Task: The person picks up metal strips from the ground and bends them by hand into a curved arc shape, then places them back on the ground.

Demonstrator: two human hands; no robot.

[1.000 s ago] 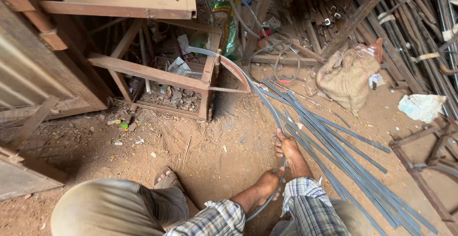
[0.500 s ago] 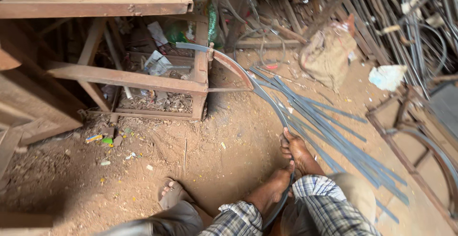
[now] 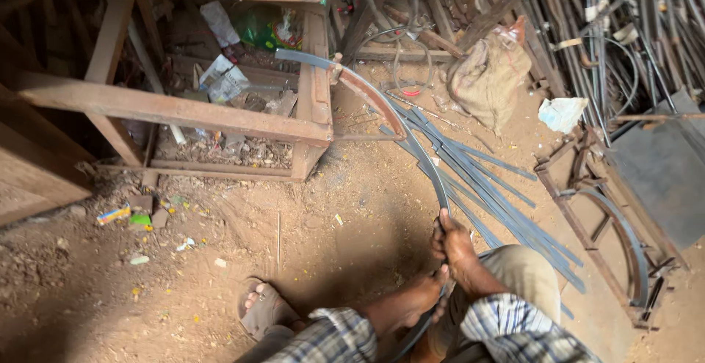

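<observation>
Rusty steel frame [image 3: 220, 113] stands on the dirt floor [image 3: 110, 282], with a curved strip [image 3: 411, 143] arcing from its right corner post. Right hand [image 3: 455, 244] and left hand [image 3: 429, 289] both grip the strip's near end.

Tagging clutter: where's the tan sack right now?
Head view, upper right: the tan sack sits on the dirt beside the flat steel strips, left of a white crumpled bag.

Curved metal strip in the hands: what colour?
Grey-blue bare steel; the curved metal strip shows best in the head view.
</observation>
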